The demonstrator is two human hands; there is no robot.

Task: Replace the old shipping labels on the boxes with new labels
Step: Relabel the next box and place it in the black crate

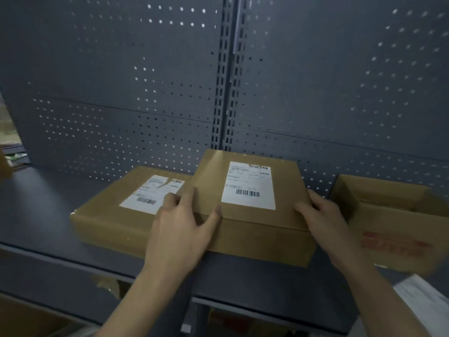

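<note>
A flat brown cardboard box (255,229) lies on the grey shelf (48,215), its left edge leaning on a second flat box (107,215). The first box carries a white shipping label (249,186) with barcodes. The second box bears its own white label (150,194), torn at the top. My left hand (181,229) grips the first box's near left corner, thumb on its top. My right hand (320,215) holds its right edge, fingers curled over the side.
An open cardboard box (398,224) with red print stands on the shelf at the right. A grey pegboard wall (145,93) backs the shelf. White paper sheets (422,302) show at the lower right. More cardboard lies below the shelf at lower left.
</note>
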